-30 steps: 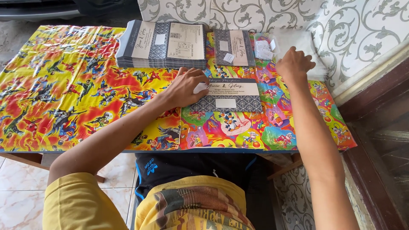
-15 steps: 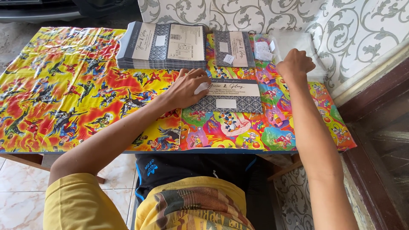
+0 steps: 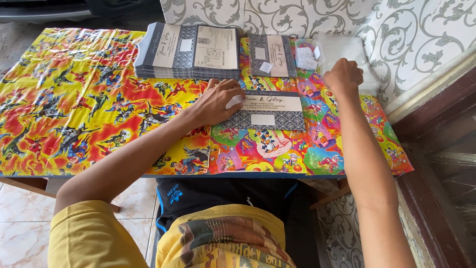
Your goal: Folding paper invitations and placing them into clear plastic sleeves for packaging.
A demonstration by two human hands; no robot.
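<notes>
A grey patterned card with a cream band lies flat on the table before me. My left hand rests on its left end, fingers curled over the edge. My right hand reaches to the far right, fingers curled down onto a pile of clear plastic sleeves; I cannot tell whether it grips one. A tall stack of the same cards sits at the back, with a smaller stack beside it.
The table wears a bright cartoon-printed plastic cloth. Small white labels lie by the sleeves. A patterned grey-white wall runs along the right, with a dark wooden frame below it. Tiled floor shows at lower left.
</notes>
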